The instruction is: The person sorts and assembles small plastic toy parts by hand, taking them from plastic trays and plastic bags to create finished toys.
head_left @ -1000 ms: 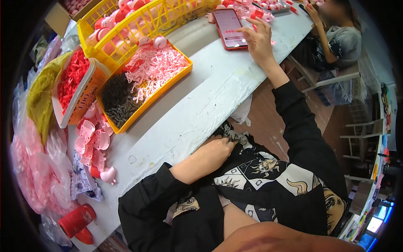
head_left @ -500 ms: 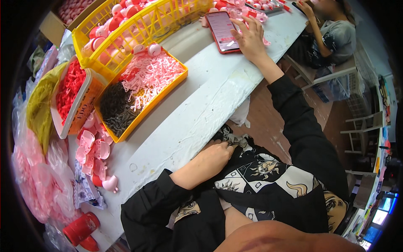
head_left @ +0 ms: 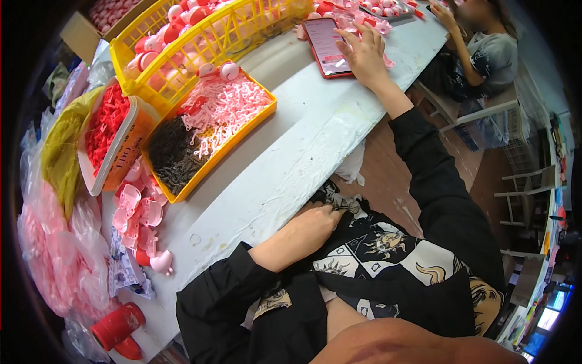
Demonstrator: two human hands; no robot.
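A smartphone [head_left: 324, 45] in a red case lies on the table with its screen lit. My right hand [head_left: 367, 60] hovers over its right side, fingers spread and holding nothing; whether a fingertip touches the glass I cannot tell. Down at the table's near edge my left hand [head_left: 308, 232] rests on the black-and-white patterned cloth [head_left: 388, 242] in my lap. Its fingers are curled, and what they may hold is hidden. Left of the phone is a yellow tray [head_left: 225, 146] with small pink parts [head_left: 227, 109] and black parts [head_left: 173, 155].
Behind the tray stands a yellow basket [head_left: 140, 82] of pink and red pieces. A tub [head_left: 124, 142] of red parts, loose pink shells [head_left: 139, 212], plastic bags [head_left: 54, 255] and a red cylinder [head_left: 118, 324] line the left. Another person [head_left: 485, 54] sits at the far right.
The whole view has shifted slightly, with the table things a little further right. My right hand stays over the phone, and my left hand stays in my lap.
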